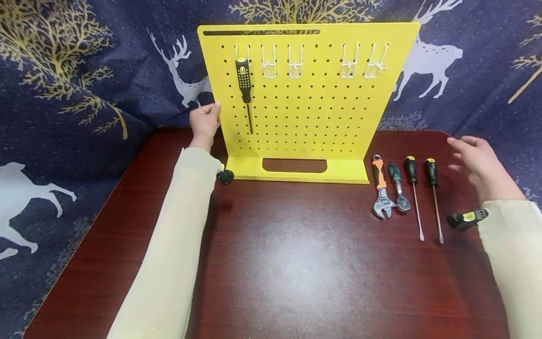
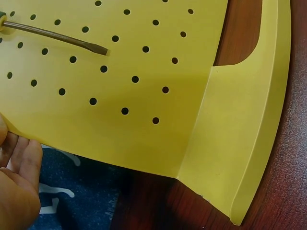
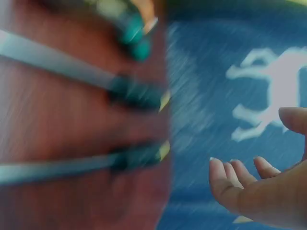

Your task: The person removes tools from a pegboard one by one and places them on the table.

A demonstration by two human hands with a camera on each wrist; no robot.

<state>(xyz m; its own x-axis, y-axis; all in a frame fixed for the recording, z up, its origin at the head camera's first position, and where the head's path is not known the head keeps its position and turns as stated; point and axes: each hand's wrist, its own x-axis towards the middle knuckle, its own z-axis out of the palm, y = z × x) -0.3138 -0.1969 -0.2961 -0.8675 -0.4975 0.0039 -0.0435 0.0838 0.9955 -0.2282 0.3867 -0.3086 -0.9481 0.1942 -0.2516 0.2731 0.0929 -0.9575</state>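
Observation:
A yellow pegboard stands upright at the back of the table. My left hand pinches its left edge, with fingers wrapping behind the edge in the left wrist view. A black-handled screwdriver hangs on the leftmost hook, tip down. Above the table's right side, my right hand is held with fingers spread and nothing in it. Nearest to it lies a black screwdriver. Left of that are another black screwdriver, a green-handled ratchet wrench and an orange-handled adjustable wrench.
Several white wire hooks line the board's upper part, bare except the leftmost. The board's base has a raised front lip. Dark blue cloth with white deer hangs behind the reddish-brown table.

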